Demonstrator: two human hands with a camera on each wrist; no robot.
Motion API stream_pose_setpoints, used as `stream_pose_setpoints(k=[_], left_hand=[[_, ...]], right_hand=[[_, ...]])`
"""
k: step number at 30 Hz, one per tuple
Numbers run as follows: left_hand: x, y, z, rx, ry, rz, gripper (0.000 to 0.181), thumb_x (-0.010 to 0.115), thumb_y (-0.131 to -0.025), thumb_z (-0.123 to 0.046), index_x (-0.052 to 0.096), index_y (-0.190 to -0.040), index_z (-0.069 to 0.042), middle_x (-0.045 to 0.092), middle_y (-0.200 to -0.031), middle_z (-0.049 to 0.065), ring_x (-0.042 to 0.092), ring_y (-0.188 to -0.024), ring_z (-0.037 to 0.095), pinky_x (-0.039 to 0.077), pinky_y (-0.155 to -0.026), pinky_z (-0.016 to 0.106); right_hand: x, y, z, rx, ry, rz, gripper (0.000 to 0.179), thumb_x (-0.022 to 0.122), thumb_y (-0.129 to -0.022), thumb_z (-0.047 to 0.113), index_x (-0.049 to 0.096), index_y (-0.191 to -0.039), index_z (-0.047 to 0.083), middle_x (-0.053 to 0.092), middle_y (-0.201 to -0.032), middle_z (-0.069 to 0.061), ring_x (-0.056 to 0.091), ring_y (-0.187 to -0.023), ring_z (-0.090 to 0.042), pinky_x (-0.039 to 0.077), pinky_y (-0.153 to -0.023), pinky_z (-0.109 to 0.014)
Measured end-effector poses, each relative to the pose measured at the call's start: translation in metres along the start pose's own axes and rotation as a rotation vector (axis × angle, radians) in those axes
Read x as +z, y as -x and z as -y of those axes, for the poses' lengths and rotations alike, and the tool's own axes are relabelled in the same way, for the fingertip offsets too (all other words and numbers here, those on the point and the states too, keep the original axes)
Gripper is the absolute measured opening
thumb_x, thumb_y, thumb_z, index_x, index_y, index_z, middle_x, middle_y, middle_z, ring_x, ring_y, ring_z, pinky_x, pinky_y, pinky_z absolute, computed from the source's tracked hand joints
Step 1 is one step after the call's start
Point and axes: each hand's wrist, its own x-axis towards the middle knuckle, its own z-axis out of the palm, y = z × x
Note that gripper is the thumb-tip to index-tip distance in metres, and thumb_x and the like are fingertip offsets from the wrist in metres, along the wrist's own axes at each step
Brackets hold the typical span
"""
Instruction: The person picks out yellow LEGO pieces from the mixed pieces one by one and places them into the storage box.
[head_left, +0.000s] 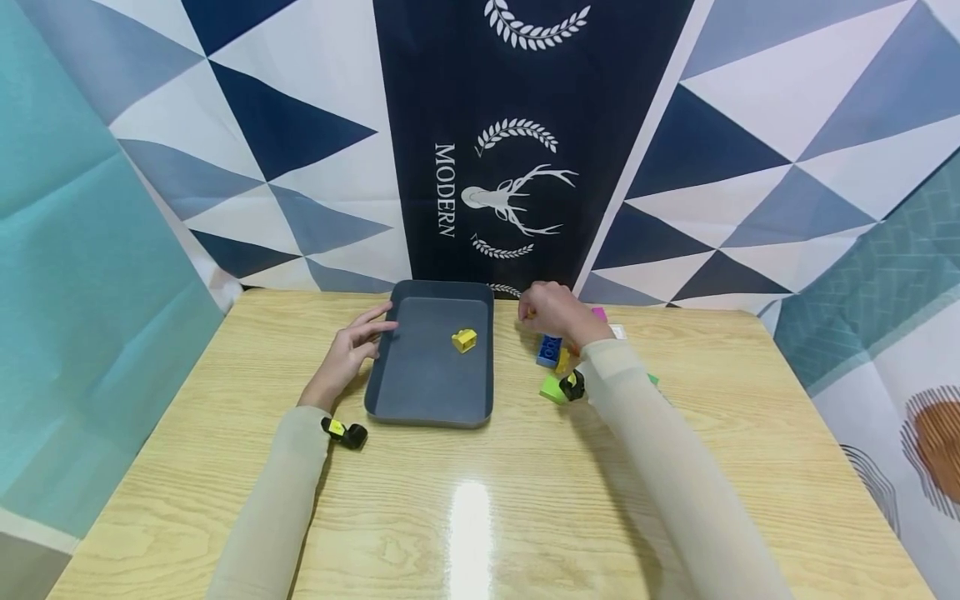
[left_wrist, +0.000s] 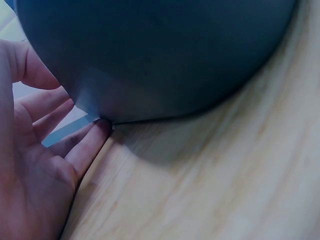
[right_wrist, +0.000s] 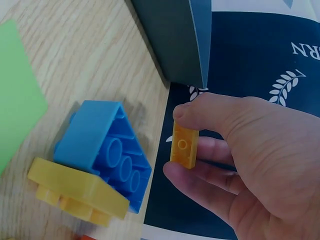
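A dark grey tray [head_left: 431, 400] lies on the table with one yellow brick [head_left: 464, 340] inside it. My left hand [head_left: 348, 354] touches the tray's left side, its fingers spread and reaching to the rim. In the left wrist view, fingertips of the left hand [left_wrist: 45, 145] meet the tray's outer wall [left_wrist: 165, 65]. To the right of the tray, my right hand [head_left: 555, 312] pinches a small yellow brick [right_wrist: 184, 146] between thumb and fingers. Below that hand sit a blue brick [right_wrist: 92, 137] on its side, touching another yellow brick [right_wrist: 80, 187].
A light green brick [head_left: 553, 390] lies near the right wrist. Pink [head_left: 599, 314] and white [head_left: 618, 332] bricks are partly hidden behind the right forearm. A patterned cloth [head_left: 300, 125] hangs along the table's back edge.
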Motion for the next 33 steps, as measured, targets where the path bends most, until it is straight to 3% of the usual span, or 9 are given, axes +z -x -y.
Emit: stream_pose_setpoints(k=[8, 14, 15, 23, 30, 33], left_hand=[[0.000, -0.001, 0.000, -0.009, 0.000, 0.005, 0.050, 0.043, -0.103, 0.013, 0.062, -0.150, 0.016, 0.034, -0.186, 0.019, 0.031, -0.172, 0.042, 0.049, -0.093, 0.010], [0.000, -0.001, 0.001, -0.019, 0.000, 0.002, 0.051, 0.043, -0.103, 0.013, 0.062, -0.150, 0.016, 0.034, -0.186, 0.017, 0.030, -0.174, 0.041, 0.049, -0.096, 0.009], [0.000, -0.002, 0.001, -0.020, 0.001, 0.001, 0.051, 0.043, -0.103, 0.013, 0.062, -0.150, 0.016, 0.034, -0.186, 0.017, 0.030, -0.174, 0.041, 0.048, -0.097, 0.008], [0.000, -0.002, 0.002, -0.015, 0.010, 0.001, 0.051, 0.043, -0.102, 0.013, 0.062, -0.149, 0.017, 0.035, -0.185, 0.018, 0.030, -0.173, 0.041, 0.048, -0.098, 0.008], [0.000, -0.001, 0.001, -0.023, 0.007, 0.002, 0.051, 0.043, -0.102, 0.012, 0.062, -0.150, 0.016, 0.034, -0.186, 0.017, 0.031, -0.173, 0.041, 0.047, -0.098, 0.008], [0.000, -0.001, 0.000, -0.020, 0.012, 0.003, 0.052, 0.043, -0.102, 0.013, 0.062, -0.150, 0.017, 0.034, -0.186, 0.018, 0.031, -0.173, 0.041, 0.047, -0.099, 0.008]], right_hand=[[0.009, -0.019, -0.017, -0.066, -0.004, -0.015, 0.009, 0.077, -0.101, 0.016, 0.084, -0.097, 0.013, 0.077, -0.107, -0.009, 0.066, -0.097, -0.026, 0.062, -0.091, -0.042], [0.003, -0.012, 0.002, -0.058, -0.016, -0.001, 0.009, 0.077, -0.103, 0.012, 0.084, -0.104, 0.008, 0.078, -0.114, -0.013, 0.068, -0.105, -0.030, 0.062, -0.103, -0.046], [-0.001, -0.007, 0.012, -0.042, 0.000, -0.001, 0.008, 0.077, -0.102, 0.009, 0.084, -0.104, 0.006, 0.077, -0.116, -0.015, 0.068, -0.106, -0.032, 0.062, -0.104, -0.050], [0.001, -0.008, 0.019, -0.083, 0.005, -0.008, 0.008, 0.076, -0.102, 0.009, 0.084, -0.104, 0.007, 0.078, -0.115, -0.015, 0.068, -0.106, -0.032, 0.062, -0.104, -0.049], [0.043, -0.056, -0.033, -0.146, -0.025, -0.046, 0.005, 0.081, -0.099, 0.024, 0.083, -0.095, 0.024, 0.074, -0.106, -0.001, 0.064, -0.100, -0.021, 0.059, -0.092, -0.044], [0.051, -0.064, -0.036, -0.137, -0.027, -0.050, 0.004, 0.083, -0.098, 0.022, 0.083, -0.094, 0.023, 0.075, -0.107, -0.002, 0.065, -0.101, -0.023, 0.058, -0.094, -0.045]])
